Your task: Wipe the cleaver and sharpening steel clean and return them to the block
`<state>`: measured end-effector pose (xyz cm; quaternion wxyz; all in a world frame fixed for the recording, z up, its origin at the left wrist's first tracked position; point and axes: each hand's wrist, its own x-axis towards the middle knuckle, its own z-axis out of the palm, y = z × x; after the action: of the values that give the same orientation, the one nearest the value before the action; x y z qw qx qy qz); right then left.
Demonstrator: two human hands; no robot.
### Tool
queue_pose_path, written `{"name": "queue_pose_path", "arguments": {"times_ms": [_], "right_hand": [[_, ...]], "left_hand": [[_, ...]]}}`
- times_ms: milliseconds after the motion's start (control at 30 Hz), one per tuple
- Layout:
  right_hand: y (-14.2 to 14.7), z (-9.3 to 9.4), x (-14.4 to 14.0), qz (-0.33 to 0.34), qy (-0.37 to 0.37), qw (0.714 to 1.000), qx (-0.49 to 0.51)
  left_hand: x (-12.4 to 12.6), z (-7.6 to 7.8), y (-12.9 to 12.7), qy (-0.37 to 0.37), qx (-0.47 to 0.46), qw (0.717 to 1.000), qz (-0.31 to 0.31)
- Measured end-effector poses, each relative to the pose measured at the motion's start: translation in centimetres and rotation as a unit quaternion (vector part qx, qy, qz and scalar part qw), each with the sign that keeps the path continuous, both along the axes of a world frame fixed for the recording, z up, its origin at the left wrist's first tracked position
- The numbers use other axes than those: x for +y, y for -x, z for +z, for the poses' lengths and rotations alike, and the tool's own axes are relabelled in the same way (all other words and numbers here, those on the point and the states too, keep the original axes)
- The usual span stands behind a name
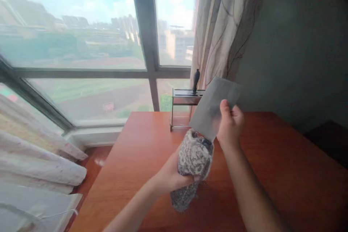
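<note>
My right hand [230, 126] grips a flat grey rectangular blade [213, 103], like a cleaver, tilted up to the right above the table; its handle is hidden in my fingers. My left hand [170, 176] is closed around a speckled grey cloth [194, 159], bunched up, whose top meets the blade's lower left corner. Both hands are held over the middle of the red-brown wooden table [277, 166].
A metal knife rack [182, 98] with one black handle [196, 79] sticking up stands at the table's far edge, by the window [81, 43]. A patterned curtain [225, 25] hangs at the right of it. Pale bedding [35, 163] lies at the left.
</note>
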<state>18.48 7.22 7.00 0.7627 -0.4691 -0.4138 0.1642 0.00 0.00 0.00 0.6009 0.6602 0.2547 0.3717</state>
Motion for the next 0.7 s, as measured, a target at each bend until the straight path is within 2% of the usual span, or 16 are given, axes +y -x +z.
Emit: {"name": "queue_pose_path", "arguments": {"times_ms": [200, 367, 467, 567, 700], "right_hand": [[2.1, 0.2, -1.6, 0.090, 0.029, 0.993, -0.074], [3.7, 0.4, -2.7, 0.065, 0.037, 0.977, -0.201], [4.5, 0.6, -2.9, 0.042, 0.024, 0.967, -0.248], [4.6, 0.8, -2.4, -0.005, 0.037, 0.961, -0.274], [3.7, 1.0, -1.3, -0.060, 0.055, 0.960, -0.269]], "left_hand": [[-0.3, -0.4, 0.2, 0.076, -0.007, 0.995, -0.062], [-0.2, -0.4, -0.4, 0.130, -0.074, 0.987, -0.052], [-0.3, 0.0, -1.1, 0.106, -0.072, 0.992, 0.002], [-0.7, 0.5, -1.7, 0.018, -0.011, 0.995, 0.100], [-1.4, 0.9, -2.1, -0.071, 0.128, 0.962, 0.230]]}}
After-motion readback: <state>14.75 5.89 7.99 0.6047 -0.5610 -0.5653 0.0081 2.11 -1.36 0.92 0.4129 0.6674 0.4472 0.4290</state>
